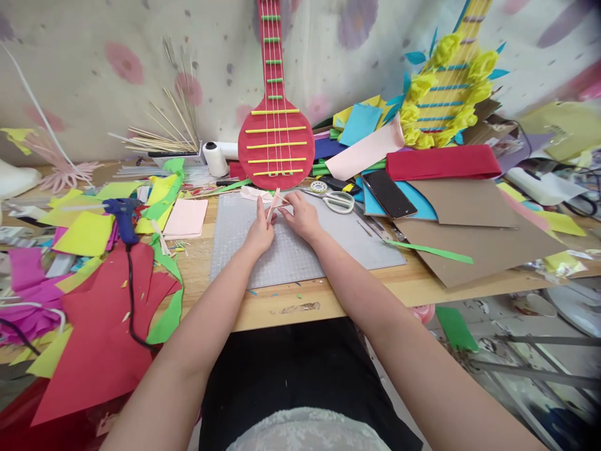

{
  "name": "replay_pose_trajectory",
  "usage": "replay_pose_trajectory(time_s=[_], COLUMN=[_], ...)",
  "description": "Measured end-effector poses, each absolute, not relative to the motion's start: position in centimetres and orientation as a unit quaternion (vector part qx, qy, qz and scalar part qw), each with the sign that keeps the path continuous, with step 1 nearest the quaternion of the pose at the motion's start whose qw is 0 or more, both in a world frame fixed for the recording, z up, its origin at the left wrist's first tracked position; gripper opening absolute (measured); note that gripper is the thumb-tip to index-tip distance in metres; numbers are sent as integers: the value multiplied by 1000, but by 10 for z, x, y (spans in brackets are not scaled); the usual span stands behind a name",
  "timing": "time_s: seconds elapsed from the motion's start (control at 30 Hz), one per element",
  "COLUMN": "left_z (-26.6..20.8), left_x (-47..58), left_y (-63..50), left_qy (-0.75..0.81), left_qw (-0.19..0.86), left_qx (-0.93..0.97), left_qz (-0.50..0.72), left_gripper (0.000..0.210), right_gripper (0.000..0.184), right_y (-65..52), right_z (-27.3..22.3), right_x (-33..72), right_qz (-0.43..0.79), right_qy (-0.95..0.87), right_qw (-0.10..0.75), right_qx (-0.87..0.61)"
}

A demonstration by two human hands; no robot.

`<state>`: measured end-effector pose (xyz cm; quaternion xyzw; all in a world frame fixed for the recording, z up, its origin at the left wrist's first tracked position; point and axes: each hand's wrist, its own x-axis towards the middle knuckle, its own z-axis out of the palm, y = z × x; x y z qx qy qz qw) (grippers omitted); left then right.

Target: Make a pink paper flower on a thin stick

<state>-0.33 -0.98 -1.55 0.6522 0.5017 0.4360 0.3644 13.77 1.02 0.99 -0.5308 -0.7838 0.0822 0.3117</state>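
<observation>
Both hands meet over the grey cutting mat (pixel 282 257). My left hand (pixel 261 230) is closed round a narrow pale pink paper strip (pixel 274 203) that points up and away. Close beside it, my right hand (pixel 303 216) has its fingertips pinched at a thin pale stick (pixel 282 198) against the strip; the exact contact is too small to make out. A pale pink scrap (pixel 252 193) lies on the mat just beyond the left fingers. To the right of my right hand rest the white-handled scissors (pixel 340 202). Behind the hands stands a red paper lute (pixel 276 141) with yellow and green bars.
At left lie a blue glue gun (pixel 121 219) with its cord, pink paper squares (pixel 186 218) and a big red sheet (pixel 101 338). Rightward are a black phone (pixel 389 193), brown cardboard (pixel 483 238) and a rolled red sheet (pixel 444 163). A yellow flowered instrument (pixel 444 94) leans behind.
</observation>
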Motion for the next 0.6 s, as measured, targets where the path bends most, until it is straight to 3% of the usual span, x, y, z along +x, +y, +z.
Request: replay_pose_trajectory(time_s=[0.13,0.33,0.47,0.6], left_z=[-12,-5,-1,2], left_x=[-2,-10,-18,-20], left_y=[-12,-6,-2,-4], left_qy=[519,512,521,467], left_qw=[377,493,394,310], left_qx=[638,513,559,681], left_qz=[426,481,510,472], left_gripper=[77,58,50,65], right_gripper=[29,26,24,21], right_y=[8,10,13,13], right_z=[11,6,2,0], right_x=[136,142,148,148], right_qz=[74,156,214,221], right_qy=[-812,-800,-801,-810], right_qw=[268,339,357,357], right_qx=[-513,-469,-430,-409])
